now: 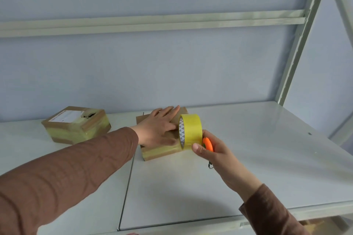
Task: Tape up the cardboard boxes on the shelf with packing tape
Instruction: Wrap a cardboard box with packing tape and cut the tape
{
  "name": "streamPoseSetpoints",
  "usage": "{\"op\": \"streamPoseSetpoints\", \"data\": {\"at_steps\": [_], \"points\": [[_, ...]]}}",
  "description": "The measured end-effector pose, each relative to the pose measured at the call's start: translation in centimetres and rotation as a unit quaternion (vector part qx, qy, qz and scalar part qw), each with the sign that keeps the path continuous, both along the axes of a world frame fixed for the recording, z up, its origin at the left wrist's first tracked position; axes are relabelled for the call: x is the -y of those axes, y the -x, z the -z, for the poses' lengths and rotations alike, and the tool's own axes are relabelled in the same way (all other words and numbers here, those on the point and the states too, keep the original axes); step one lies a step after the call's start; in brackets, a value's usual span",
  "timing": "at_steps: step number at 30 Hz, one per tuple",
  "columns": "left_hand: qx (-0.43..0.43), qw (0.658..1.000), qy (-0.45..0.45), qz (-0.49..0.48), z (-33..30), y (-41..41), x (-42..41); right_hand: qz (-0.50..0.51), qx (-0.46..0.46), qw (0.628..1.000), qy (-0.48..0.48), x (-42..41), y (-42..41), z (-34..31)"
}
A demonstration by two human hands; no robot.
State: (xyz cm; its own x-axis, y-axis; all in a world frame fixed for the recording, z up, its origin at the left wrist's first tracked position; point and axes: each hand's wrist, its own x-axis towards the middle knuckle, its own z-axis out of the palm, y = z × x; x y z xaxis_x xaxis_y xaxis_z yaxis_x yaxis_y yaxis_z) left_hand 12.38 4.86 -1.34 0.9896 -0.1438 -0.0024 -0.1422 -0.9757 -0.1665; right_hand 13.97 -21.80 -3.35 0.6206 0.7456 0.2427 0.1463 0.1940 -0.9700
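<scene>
Here I see the pale grey shelf (248, 158) filling the lower half of my view, its metal frame upright (298, 47) rising at the right against a light blue wall (152, 72). A seam runs down the shelf surface between two panels, left of centre.

Two brown sleeves reach in from the bottom corners. My left sleeve (66, 173) crosses from the lower left, and the right sleeve (271, 212) comes up from the lower right.

Well to the left sits the far cardboard box (76, 125), wrapped in bands of yellowish tape, with a white label on top and a torn patch beside the label. The near cardboard box (162, 151) lies just right of the seam, with a band of tape showing along its front face.

My left hand (158, 128) lies flat on top of the near cardboard box, fingers straight and spread, pressing down. My right hand (215, 150) is curled round an orange tool (208, 144), thumb tip at the front; a small metal clip hangs below the hand. The yellow tape roll (191, 131) stands on edge at the right end of the near cardboard box, touching the orange tool, its printed white core facing left. I cannot tell whether the fingers also hold the roll.
</scene>
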Motion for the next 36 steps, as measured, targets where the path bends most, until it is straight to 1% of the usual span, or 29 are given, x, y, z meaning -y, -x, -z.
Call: {"op": "streamPoseSetpoints", "data": {"at_steps": [2, 4, 5, 7, 8, 10, 12, 14, 16, 21, 24, 26, 27, 28, 29, 30, 31, 32, 33, 34, 35, 36], "points": [[-0.015, 1.000, -0.008, -0.003, 0.0, -0.1, -0.2, 0.012, 0.023, 1.000, 0.014, -0.2, 0.1, 0.2], [-0.034, 0.999, -0.023, 0.003, -0.4, -0.5, -0.4, 0.052, 0.033, 0.998, 0.003, -0.9, 0.0, 0.2], [-0.047, 0.999, -0.011, 0.007, -0.6, -0.7, -0.5, 0.078, 0.036, 0.996, 0.004, -1.3, 0.1, 0.1], [-0.066, 0.996, 0.061, 0.008, -1.1, -1.0, -1.1, 0.125, 0.049, 0.991, 0.018, -2.1, 0.7, 0.2], [-0.070, 0.994, 0.078, 0.013, -1.2, -1.2, -1.4, 0.140, 0.063, 0.988, 0.036, -2.4, 1.2, 0.7], [-0.067, 0.996, 0.034, 0.041, -1.1, -1.6, -1.7, 0.159, 0.082, 0.980, 0.082, -2.7, 2.3, 1.5], [-0.061, 0.996, -0.012, 0.058, -0.5, -1.8, -1.6, 0.173, 0.052, 0.979, 0.092, -2.8, 2.7, 2.1], [-0.049, 0.997, -0.033, 0.051, -0.1, -1.6, -1.3, 0.175, 0.019, 0.979, 0.100, -3.0, 3.0, 2.2], [-0.036, 0.998, -0.037, 0.040, 0.3, -1.3, -1.2, 0.177, 0.029, 0.975, 0.128, -3.1, 3.8, 2.1], [0.050, 0.998, -0.028, -0.006, 2.3, -0.5, -1.2, 0.153, -0.035, 0.978, 0.138, -2.3, 4.1, 2.0], [0.055, 0.998, -0.034, -0.018, 2.0, -0.1, -0.6, 0.157, -0.005, 0.973, 0.167, -1.9, 4.6, 2.2], [0.102, 0.994, -0.020, -0.033, 1.6, 0.7, 0.4, 0.148, -0.021, 0.975, 0.166, -1.7, 4.9, 2.5], [0.156, 0.986, 0.030, -0.051, 1.7, 1.5, 1.1, 0.140, -0.041, 0.977, 0.154, -1.7, 4.9, 2.6], [0.230, 0.964, 0.110, -0.069, 2.2, 2.5, 1.8, 0.133, -0.054, 0.979, 0.146, -1.6, 4.9, 2.6], [0.300, 0.927, 0.204, -0.095, 3.0, 3.7, 2.7, 0.129, -0.058, 0.980, 0.140, -1.5, 4.9, 2.7], [0.339, 0.881, 0.303, -0.129, 3.9, 4.8, 3.5, 0.127, -0.055, 0.981, 0.138, -1.4, 4.9, 2.8], [0.326, 0.835, 0.407, -0.175, 4.4, 5.7, 4.6, 0.125, -0.048, 0.982, 0.132, -1.3, 4.8, 3.1], [0.258, 0.790, 0.508, -0.227, 4.5, 6.2, 5.7, 0.122, -0.042, 0.983, 0.129, -1.3, 4.9, 3.2], [0.159, 0.744, 0.589, -0.274, 4.6, 6.2, 6.7, 0.117, -0.037, 0.984, 0.128, -1.3, 4.9, 3.4], [0.066, 0.698, 0.644, -0.307, 4.5, 5.9, 7.4, 0.110, -0.034, 0.985, 0.128, -1.2, 4.9, 3.5], [0.004, 0.659, 0.680, -0.322, 4.4, 5.5, 7.8, 0.101, -0.032, 0.986, 0.129, -1.2, 4.9, 3.7], [-0.032, 0.629, 0.705, -0.327, 4.1, 5.1, 8.1, 0.094, -0.031, 0.987, 0.129, -1.1, 5.0, 3.6]]}}
